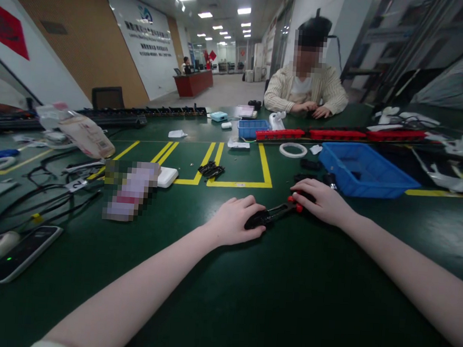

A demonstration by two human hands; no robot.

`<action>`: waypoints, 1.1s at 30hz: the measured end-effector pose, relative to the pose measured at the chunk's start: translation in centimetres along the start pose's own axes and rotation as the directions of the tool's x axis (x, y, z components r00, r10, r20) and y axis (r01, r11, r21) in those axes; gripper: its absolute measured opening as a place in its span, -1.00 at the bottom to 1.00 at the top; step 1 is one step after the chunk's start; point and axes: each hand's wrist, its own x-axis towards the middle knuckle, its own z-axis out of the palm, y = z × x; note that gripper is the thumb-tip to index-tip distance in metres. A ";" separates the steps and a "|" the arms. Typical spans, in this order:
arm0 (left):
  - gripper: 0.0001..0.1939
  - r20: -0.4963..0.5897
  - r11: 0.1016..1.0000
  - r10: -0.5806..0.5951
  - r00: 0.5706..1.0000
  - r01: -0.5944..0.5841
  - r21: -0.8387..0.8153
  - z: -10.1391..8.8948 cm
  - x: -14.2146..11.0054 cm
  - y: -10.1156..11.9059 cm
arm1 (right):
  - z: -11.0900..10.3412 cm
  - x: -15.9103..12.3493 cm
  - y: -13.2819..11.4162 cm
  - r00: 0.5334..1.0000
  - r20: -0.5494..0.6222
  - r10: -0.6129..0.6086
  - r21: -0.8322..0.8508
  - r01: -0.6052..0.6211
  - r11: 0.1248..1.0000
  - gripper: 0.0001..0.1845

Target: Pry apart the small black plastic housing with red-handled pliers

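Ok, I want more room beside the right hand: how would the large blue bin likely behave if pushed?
The large blue bin would probably slide rather than tip, as it looks wide and low. Its sides keep straight edges, so it is likely stiff. It may be light for its size: only a small dark item shows inside.

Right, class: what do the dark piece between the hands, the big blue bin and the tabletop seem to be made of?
Dark piece: perhaps plastic at its black end, given its dull shine; the greyer middle could be metal, though blurred.
Bin: probably moulded plastic, smooth, judging by its even colour.
Tabletop: smooth, slightly glossy, reflecting light; rubber or vinyl perhaps, or paint.
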 end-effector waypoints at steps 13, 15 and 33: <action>-0.55 0.002 0.999 -0.015 1.000 0.015 0.030 0.0 -0.3 0.3 | -1.8 -6.2 0.8 0.977 0.057 0.207 0.056 -0.210 0.976 -0.28; -0.58 -0.001 1.000 -0.011 1.000 0.011 0.012 0.2 -0.4 0.2 | -2.2 -7.7 0.8 0.966 0.041 0.254 0.052 -0.256 0.965 -0.26; -0.55 -0.075 1.000 0.015 0.997 -0.014 0.006 0.2 -0.8 0.8 | -4.0 -7.1 -2.9 0.814 -0.450 0.366 0.259 -0.273 0.926 -0.36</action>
